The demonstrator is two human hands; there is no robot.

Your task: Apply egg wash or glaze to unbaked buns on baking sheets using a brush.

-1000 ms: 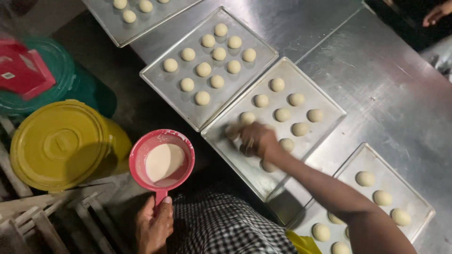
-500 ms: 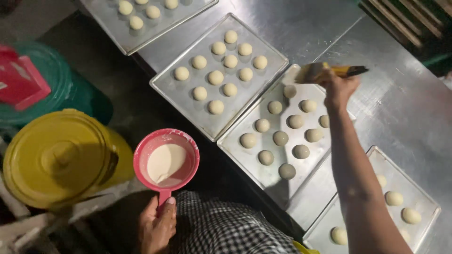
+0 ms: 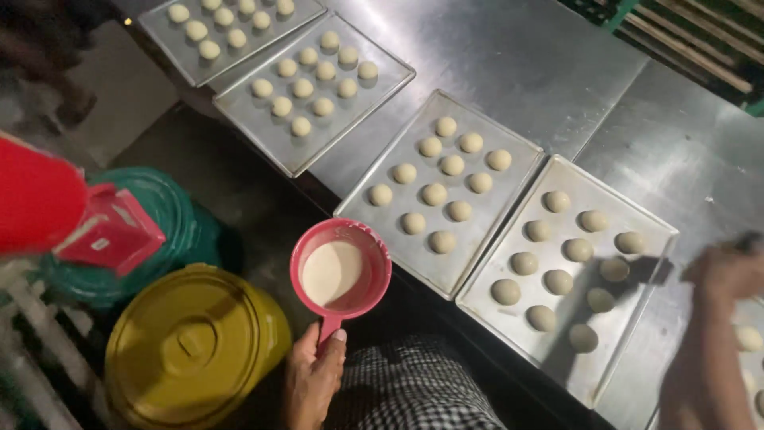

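Round red plastic dipper of pale liquid (image 3: 341,273), long axis running twelve to six, handle pointing to six o'clock, left hand (image 3: 312,378) fingers clamped on handle, steel tray of dough balls (image 3: 477,263) at three o'clock, blurred right hand (image 3: 728,271) grip indiscernible.

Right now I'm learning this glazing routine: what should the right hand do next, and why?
Probably bring the right hand and its blurred brush back to the red cup held by the left hand. The cup holds pale liquid, and the dough balls beside it look matte.
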